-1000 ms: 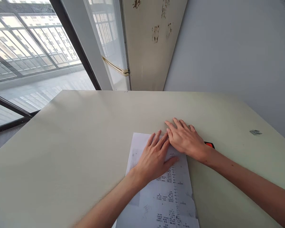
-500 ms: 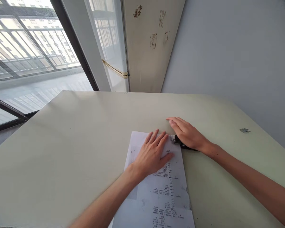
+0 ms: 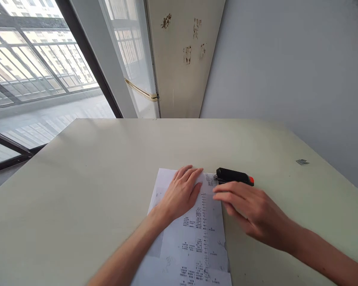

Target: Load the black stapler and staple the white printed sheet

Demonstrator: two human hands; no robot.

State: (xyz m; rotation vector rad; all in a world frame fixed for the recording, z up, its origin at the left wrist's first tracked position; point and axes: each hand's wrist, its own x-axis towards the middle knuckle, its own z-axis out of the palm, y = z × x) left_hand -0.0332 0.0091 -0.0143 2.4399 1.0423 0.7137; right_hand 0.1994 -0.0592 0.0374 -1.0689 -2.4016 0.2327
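Printed paper sheets [image 3: 193, 242] lie lengthwise toward me on the table, their near end cut off by the bottom of the view. My left hand [image 3: 183, 190] rests flat on their upper part, fingers stretched toward the far edge. A black stapler [image 3: 232, 175] with a red end sits at the sheets' far right corner, its front end at the paper's edge. My right hand [image 3: 247, 208] hovers just on the near side of the stapler, fingers extended and loosely apart, holding nothing. Its fingertips are over the right edge of the paper.
The pale table top [image 3: 77, 206] spreads around the papers. Small grey strips, perhaps staples [image 3: 302, 162], lie near its right edge. Behind the table stand a worn cabinet-like panel [image 3: 181, 79] and a plain wall [image 3: 286, 67]. A window [image 3: 44, 71] is at left.
My right hand has come off the stapler and moved toward me, leaving the stapler uncovered. My left hand stays on the paper, thumb drawn closer in. The view has shifted slightly.
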